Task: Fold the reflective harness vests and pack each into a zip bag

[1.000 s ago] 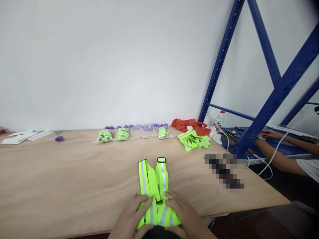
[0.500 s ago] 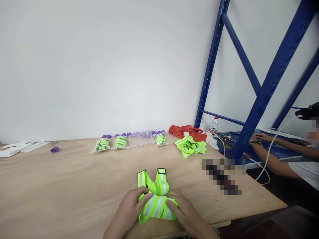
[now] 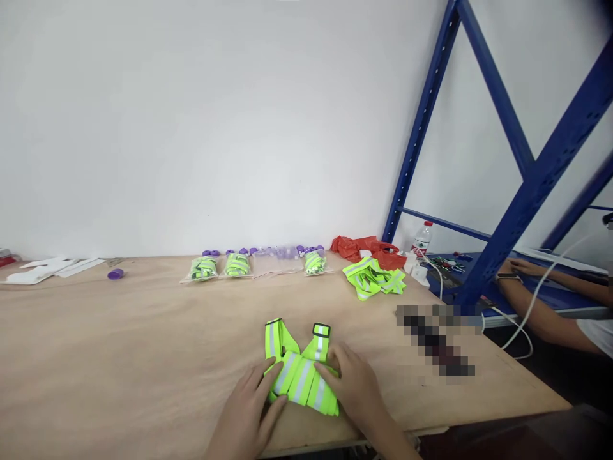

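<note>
A neon-yellow reflective vest [image 3: 301, 382] made of silver-striped straps lies on the table near its front edge. Its middle is folded into a flat bundle, and two strap ends with black buckles [image 3: 321, 330] point away from me. My left hand [image 3: 251, 399] loosely grips the bundle's left end, fingertips at the upper edge and thumb at the lower one. On the right side, my right hand [image 3: 353, 383] has its thumb on top of the bundle and its fingers curled by the right strap; their tips are partly hidden.
Against the wall sit bagged folded vests [image 3: 237, 264], flat clear bags [image 3: 275, 262] and purple rolls [image 3: 211, 253]. A loose reflective vest [image 3: 373, 279] lies by a red plastic bag [image 3: 366, 248]. Right stands a blue rack [image 3: 510, 220]; a co-worker's arm [image 3: 531, 306] is beyond. White sheets [image 3: 38, 271] lie far left.
The bundle now lies flatter and its strap ends are spread wider apart. My left thumb has moved off the top to the lower edge. The camera view has turned slightly left.
</note>
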A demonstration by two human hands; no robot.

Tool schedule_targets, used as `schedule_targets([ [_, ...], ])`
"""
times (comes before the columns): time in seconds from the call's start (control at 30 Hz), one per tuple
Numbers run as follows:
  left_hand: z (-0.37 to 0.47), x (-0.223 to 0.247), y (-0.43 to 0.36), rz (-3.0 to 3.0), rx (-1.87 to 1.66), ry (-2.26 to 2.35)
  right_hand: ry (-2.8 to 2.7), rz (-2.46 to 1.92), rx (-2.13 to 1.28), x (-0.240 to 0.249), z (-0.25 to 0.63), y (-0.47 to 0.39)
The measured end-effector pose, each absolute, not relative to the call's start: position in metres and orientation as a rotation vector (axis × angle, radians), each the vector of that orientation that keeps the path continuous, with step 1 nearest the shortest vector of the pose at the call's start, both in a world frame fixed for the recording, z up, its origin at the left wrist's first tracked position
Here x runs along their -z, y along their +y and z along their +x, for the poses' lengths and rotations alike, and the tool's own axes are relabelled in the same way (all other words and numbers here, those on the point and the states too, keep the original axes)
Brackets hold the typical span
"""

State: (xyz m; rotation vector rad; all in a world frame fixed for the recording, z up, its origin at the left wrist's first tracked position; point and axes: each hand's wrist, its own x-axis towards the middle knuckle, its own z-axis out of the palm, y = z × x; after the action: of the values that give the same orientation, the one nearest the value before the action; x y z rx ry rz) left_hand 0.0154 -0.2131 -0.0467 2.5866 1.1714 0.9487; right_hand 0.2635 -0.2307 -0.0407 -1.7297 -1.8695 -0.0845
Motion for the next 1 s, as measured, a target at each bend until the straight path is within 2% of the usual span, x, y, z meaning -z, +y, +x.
schedule_targets([
  [0.13, 0.017, 0.043, -0.212, 2.536, -0.861, 1.204, -2.011, -1.560, 0.220, 0.044, 0.263, -0.240],
  [0.33, 0.023, 0.027, -0.204, 2.474, -0.783, 1.213, -2.071, -1.531, 0.198, 0.043, 0.269, -0.266],
  [0.67, 0.016, 0.036, -0.202, 2.441, -0.802, 1.095, -2.172, -1.417, 0.087, 0.061, 0.277, -0.272],
  [0.83, 0.010, 0.022, -0.211, 2.434, -0.688, 1.038, -2.268, -1.273, 0.169, 0.058, 0.288, -0.277],
  [1.0, 0.001, 0.027, -0.225, 2.590, -0.722, 0.878, -2.235, -1.200, 0.240, 0.056, 0.289, -0.299],
])
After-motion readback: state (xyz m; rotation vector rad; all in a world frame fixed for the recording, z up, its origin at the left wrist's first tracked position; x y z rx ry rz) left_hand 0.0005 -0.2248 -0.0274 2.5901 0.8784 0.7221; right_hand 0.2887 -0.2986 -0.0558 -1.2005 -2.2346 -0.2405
